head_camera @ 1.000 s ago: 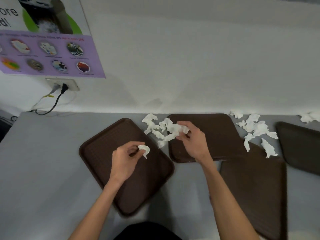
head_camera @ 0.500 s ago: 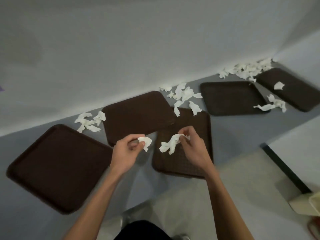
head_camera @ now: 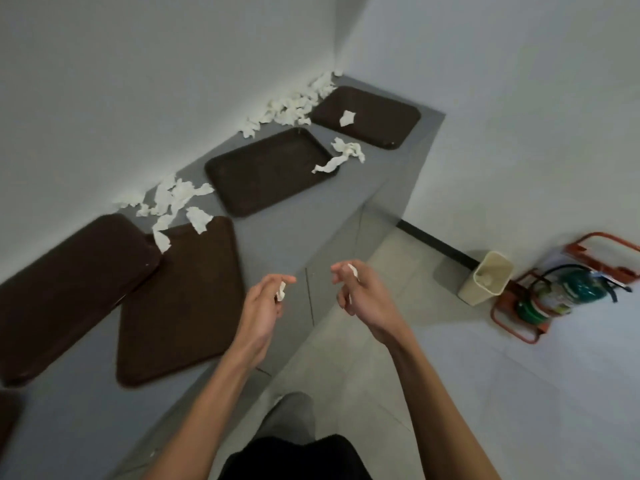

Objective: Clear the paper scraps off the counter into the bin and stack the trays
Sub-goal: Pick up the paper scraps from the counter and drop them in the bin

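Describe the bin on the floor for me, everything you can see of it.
The bin is small, beige and plastic-looking, with a rectangular open top and no lid, its walls narrowing slightly toward the base. It stands upright on the tiled floor, right by the wall's dark skirting and close beside a green fire extinguisher. Something pale lies inside near the bottom, too small to identify.

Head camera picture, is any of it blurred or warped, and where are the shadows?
Head view: wide-angle bending tilts the walls and counter; left hand and right hand are slightly smeared; light is soft, without glare; the bin casts a faint shadow toward the counter on the floor.
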Available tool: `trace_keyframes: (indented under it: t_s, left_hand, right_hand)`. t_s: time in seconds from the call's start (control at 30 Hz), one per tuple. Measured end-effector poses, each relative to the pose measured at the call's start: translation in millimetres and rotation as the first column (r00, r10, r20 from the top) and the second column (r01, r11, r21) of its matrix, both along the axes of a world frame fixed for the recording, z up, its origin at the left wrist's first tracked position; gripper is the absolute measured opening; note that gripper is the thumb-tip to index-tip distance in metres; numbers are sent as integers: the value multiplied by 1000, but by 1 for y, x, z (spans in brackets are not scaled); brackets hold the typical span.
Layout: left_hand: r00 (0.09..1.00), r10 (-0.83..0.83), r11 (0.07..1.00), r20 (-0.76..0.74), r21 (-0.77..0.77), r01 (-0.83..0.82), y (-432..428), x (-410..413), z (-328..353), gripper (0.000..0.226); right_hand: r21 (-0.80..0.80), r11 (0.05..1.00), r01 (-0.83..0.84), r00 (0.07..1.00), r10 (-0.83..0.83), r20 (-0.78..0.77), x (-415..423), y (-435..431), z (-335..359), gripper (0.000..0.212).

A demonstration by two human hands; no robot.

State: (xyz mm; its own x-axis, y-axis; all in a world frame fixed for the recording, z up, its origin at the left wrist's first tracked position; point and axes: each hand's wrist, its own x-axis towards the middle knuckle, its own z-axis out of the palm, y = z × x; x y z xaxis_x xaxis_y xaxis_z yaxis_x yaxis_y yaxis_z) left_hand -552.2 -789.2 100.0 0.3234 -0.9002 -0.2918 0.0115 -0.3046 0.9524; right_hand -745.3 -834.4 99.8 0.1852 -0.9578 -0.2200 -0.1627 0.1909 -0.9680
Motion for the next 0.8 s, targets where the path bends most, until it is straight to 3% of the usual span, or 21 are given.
trace_keyframes:
  t_s: [0.23, 0.37, 0.43, 0.67, 0.8]
  left_hand:
    - [964, -263, 963, 21, 59, 262, -103, -143, -29, 24]
    - [922, -386, 919, -40, 74, 388, -170, -228, -52, 28]
    - [886, -462, 882, -44, 83, 464, -207, -268, -68, 32]
    - [806, -592, 787, 9, 223, 576, -316, -418, -90, 46]
    - [751, -657, 732, 55, 285, 619, -365, -493, -100, 25]
  right_hand:
    - [-84, 972, 218, 942, -232, -242, -140, -52, -23, 39]
    - [147, 916, 373, 919, -343, -192, -218, -102, -41, 21]
    - [181, 881, 437, 895, -406, -184, -258, -128, -49, 13]
    - [224, 854, 470, 870, -406, -279, -407, -206, -76, 10]
    - [170, 834, 525, 823, -446, -352, -490, -243, -109, 8]
